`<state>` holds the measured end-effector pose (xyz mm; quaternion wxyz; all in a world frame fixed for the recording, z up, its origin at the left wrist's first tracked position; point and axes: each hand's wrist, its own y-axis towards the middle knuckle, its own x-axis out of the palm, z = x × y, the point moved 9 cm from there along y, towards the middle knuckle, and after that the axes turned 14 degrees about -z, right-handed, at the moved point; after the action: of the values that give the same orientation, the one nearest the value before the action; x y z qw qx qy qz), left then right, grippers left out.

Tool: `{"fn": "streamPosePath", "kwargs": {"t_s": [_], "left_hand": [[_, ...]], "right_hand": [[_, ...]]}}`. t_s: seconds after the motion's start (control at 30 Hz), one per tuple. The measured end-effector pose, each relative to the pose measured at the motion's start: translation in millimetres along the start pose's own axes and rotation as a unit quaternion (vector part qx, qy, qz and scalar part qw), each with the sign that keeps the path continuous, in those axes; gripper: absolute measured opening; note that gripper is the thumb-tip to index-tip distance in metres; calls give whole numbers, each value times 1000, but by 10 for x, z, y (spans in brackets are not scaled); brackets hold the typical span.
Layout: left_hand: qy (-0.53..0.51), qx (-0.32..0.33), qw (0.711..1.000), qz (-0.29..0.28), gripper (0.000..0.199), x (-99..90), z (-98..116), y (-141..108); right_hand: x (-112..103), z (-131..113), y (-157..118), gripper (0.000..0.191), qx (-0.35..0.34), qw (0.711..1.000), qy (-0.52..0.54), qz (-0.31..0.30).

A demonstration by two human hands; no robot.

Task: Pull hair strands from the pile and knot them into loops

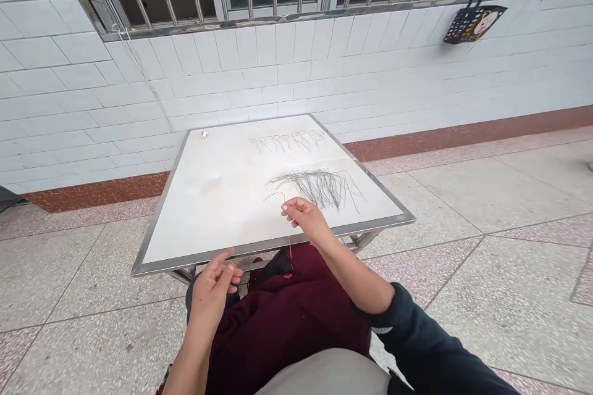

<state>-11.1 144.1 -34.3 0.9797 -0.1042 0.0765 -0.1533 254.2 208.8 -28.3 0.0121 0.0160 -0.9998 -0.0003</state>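
My right hand pinches a thin dark strand above the front part of the white table; one end curves up to the left and the other hangs down past the front edge. Just in front of that edge, my left hand is raised with its fingers apart, nothing visible between them. A spread bundle of dark strands lies on the table beyond my right hand. Farther back sits a row of separate strands with looped tops. A small red item shows over my dark red clothing.
A small white and red object rests near the table's back left corner. The table's grey metal rim runs close to my hands. Behind stands a white tiled wall with a barred window and a hanging patterned bag.
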Motion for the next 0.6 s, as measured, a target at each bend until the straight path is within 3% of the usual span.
{"fn": "streamPosePath", "kwargs": {"t_s": [0.2, 0.3, 0.6], "left_hand": [[13, -8, 999, -31, 55, 144, -215, 38], [10, -20, 999, -43, 55, 186, -303, 31], [3, -30, 998, -47, 56, 152, -408, 68]], "right_hand": [[-77, 167, 599, 15, 47, 997, -63, 1], [-165, 250, 839, 17, 93, 988, -122, 9], [-519, 417, 1061, 28, 182, 939, -290, 17]]}}
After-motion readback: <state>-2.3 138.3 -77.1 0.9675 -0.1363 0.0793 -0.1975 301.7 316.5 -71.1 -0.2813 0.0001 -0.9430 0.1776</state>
